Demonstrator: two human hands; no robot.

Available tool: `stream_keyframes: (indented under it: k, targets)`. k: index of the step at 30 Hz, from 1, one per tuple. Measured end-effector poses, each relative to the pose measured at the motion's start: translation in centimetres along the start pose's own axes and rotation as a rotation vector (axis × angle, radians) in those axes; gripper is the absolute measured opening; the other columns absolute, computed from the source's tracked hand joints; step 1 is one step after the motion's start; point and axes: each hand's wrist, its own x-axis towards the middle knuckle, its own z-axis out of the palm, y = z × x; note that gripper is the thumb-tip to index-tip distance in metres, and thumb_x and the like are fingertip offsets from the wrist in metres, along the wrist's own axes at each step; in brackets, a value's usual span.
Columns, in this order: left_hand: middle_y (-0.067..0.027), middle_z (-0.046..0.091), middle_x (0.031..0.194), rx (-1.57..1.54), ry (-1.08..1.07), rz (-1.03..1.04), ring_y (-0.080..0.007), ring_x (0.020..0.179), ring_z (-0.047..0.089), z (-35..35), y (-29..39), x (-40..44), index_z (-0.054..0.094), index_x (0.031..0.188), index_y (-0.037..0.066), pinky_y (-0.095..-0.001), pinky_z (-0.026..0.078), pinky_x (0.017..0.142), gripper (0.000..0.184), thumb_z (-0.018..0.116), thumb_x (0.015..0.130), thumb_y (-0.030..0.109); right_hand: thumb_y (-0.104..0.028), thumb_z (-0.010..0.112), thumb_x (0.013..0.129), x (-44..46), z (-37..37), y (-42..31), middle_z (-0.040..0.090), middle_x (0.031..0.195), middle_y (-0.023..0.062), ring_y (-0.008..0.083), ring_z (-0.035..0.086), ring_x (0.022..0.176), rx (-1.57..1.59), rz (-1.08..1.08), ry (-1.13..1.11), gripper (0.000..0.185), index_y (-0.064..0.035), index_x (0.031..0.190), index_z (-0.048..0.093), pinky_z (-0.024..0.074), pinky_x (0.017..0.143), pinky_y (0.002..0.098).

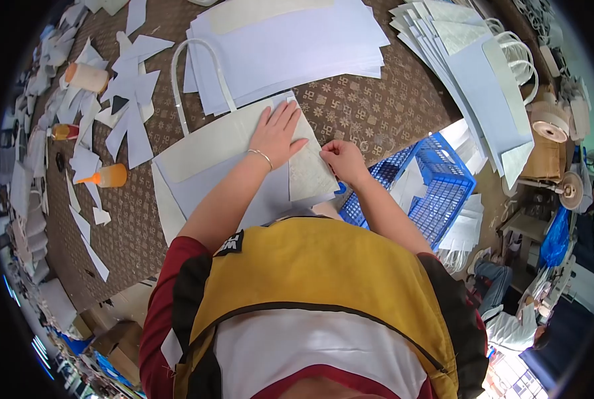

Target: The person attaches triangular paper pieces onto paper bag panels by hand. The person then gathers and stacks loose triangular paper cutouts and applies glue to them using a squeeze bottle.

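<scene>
Panel (267, 193) lies flat on the patterned table (350, 110), under the left fingers, with its right-side flap (310, 174) folded over just right of them. Left hand (275, 137): palm down, pressed flat, fingers extended and slightly spread, pointing forward and right, thumb out across the flap. Grips nothing. Forearm comes in diagonally from lower left.

Right hand (343, 161): at the flap's outer edge, fingers curled, thumb and index close together. Can't tell if they pinch the edge. Forearm angles back right.

Looped handle (224, 80): ahead and left of the left fingertips. Sheet stack (297, 56): ahead of them. Scraps (134, 100) and orange bottle (112, 175): well left. Blue basket (444, 206): right of the right fingers, below table edge. Handled panels (486, 86): farther right and forward.
</scene>
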Motion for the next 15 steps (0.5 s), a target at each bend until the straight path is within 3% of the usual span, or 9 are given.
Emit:
stream_keyframes:
  k: [5,15]
  targets:
    - [-0.0135,0.03,0.144,0.015,-0.054,-0.025,-0.0269,0.134,0.026,0.5,-0.1,0.2,0.035,0.136,0.001,-0.0436,0.018,0.11,0.068,0.05,0.087,0.045,-0.013,0.064,0.079,0.3,0.6,1.0,0.061,0.065,0.0023,0.0078,0.053,0.057,-0.06,-0.122,0.129,0.015,0.0007,0.084,0.064,0.043,0.053,0.024]
    - [-0.014,0.027,0.146,-0.021,-0.068,-0.039,-0.0267,0.136,0.022,0.9,-0.2,0.6,0.031,0.137,-0.002,-0.0392,0.016,0.112,0.071,0.045,0.089,0.048,-0.013,0.064,0.078,0.0,0.8,0.7,0.063,0.066,0.0049,0.0092,0.054,0.058,-0.084,-0.115,0.211,0.015,0.0016,0.082,0.065,0.0439,0.056,0.0258]
